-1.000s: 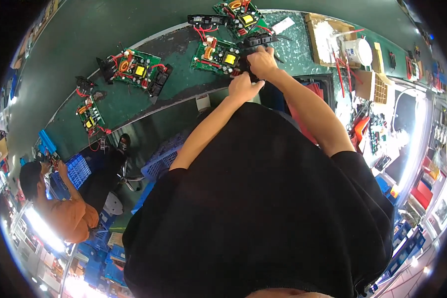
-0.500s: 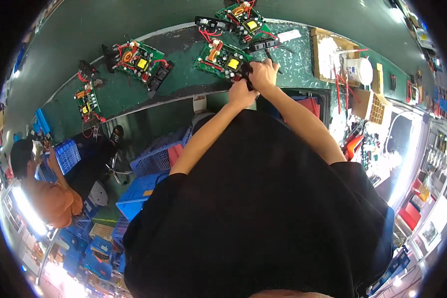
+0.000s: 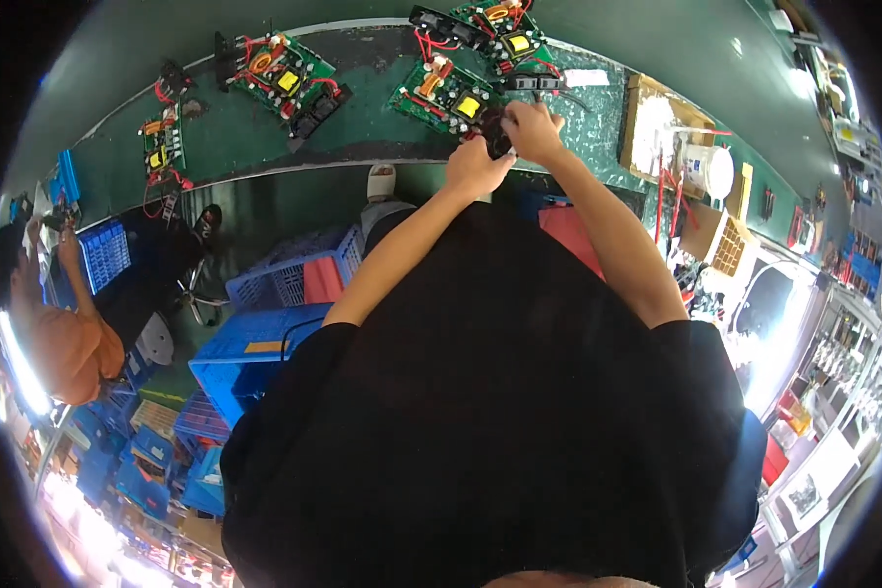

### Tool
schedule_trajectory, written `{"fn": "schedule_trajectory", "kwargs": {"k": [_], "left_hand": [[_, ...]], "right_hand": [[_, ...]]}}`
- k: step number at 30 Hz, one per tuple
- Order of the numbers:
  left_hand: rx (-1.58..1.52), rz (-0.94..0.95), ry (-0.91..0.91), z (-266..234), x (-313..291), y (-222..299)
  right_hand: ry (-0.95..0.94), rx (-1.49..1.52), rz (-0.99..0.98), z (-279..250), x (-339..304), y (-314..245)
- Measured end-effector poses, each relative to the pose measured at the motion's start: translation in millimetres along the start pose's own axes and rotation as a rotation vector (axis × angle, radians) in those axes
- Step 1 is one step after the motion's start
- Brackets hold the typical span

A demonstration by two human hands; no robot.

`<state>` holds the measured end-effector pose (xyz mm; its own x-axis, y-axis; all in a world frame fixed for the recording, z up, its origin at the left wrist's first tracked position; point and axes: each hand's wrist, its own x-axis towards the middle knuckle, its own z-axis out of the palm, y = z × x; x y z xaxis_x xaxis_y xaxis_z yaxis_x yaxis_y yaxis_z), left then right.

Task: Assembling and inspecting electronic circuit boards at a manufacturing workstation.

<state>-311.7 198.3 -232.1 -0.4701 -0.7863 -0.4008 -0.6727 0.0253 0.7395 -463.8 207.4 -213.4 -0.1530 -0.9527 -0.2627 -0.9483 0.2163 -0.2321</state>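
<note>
A green circuit board (image 3: 451,97) with a yellow-topped transformer, coils and red wires lies on the bench in front of me. At its near right end is a black end panel (image 3: 498,131). My left hand (image 3: 475,169) grips the near side of this panel, with fingers curled and thumb pointing right. Closed over its right side is my right hand (image 3: 534,133), whose fingertips are partly hidden. Right behind this board lies a second circuit board (image 3: 510,39), with a black socket panel (image 3: 533,82) on red wires close to my right hand.
Farther left on the green bench (image 3: 382,137) lie another wired board (image 3: 282,76) and a narrow board (image 3: 162,142). A cardboard tray (image 3: 647,127) and a white tub (image 3: 708,171) stand at right. Blue crates (image 3: 265,343) are below left, near a seated person (image 3: 64,338).
My right hand has lifted slightly apart from the left, and more of the black panel shows between them. The whole view has shifted a little. The boards keep their places on the bench.
</note>
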Motion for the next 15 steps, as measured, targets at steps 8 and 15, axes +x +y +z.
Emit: {"fn": "schedule_trajectory", "kwargs": {"k": [8, 15], "left_hand": [[0.031, 0.024, -0.079, 3.5, -4.2, 3.3], [0.049, 0.02, -0.042, 7.5, -0.6, -5.1]], "right_hand": [[0.028, 0.794, 0.372, -12.0, -11.7, 16.9], [0.147, 1.757, 0.445, -38.6, -30.7, 16.2]]}}
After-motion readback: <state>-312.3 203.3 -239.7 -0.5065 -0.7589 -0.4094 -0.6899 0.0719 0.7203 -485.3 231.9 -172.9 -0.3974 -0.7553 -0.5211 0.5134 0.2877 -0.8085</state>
